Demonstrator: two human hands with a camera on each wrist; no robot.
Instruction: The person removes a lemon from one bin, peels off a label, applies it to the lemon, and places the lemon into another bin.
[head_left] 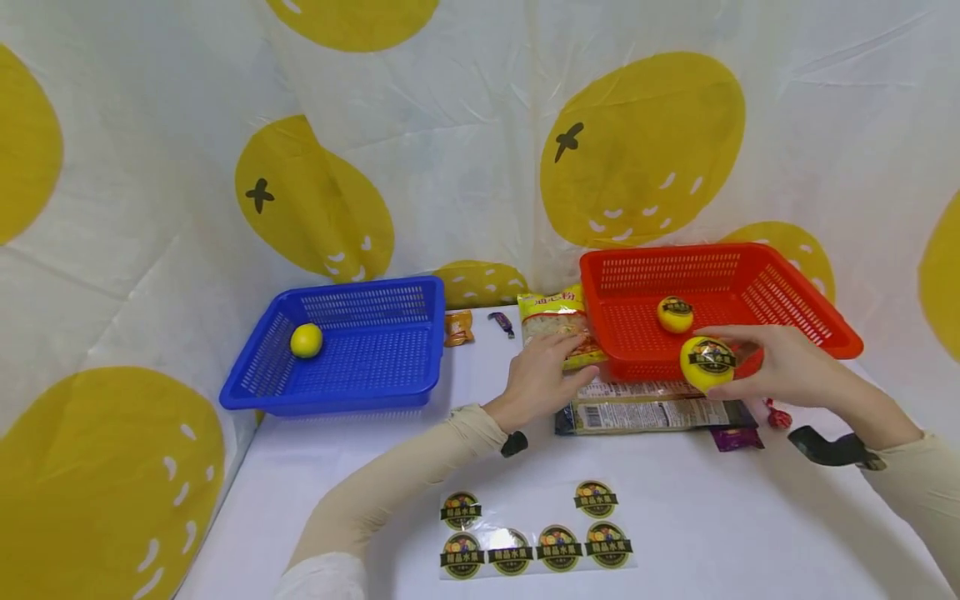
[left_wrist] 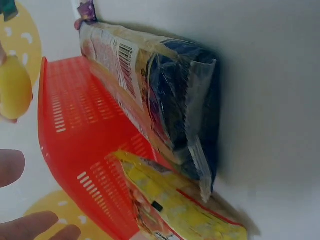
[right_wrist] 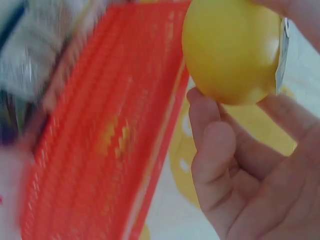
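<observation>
My right hand (head_left: 780, 367) holds a yellow lemon (head_left: 707, 364) between thumb and fingers, above the front rim of the red basket (head_left: 825, 333). A round black label is stuck on this lemon; its edge stands slightly off the skin in the right wrist view. Inside the red basket lies another labelled lemon (head_left: 674, 315). My left hand (head_left: 536, 375) hovers with relaxed fingers by the yellow food packet (head_left: 555, 321) left of the red basket; whether it touches the packet I cannot tell. A blue basket (head_left: 390, 392) at the left holds one lemon (head_left: 306, 341) with no label in sight.
Long flat packets (head_left: 637, 417) lie before the red basket, beside a purple wrapper (head_left: 737, 438) and a red candy (head_left: 778, 416). Between the baskets are an orange packet (head_left: 458, 327) and a dark candy (head_left: 502, 322). A clear sheet of round labels (head_left: 536, 533) lies in front.
</observation>
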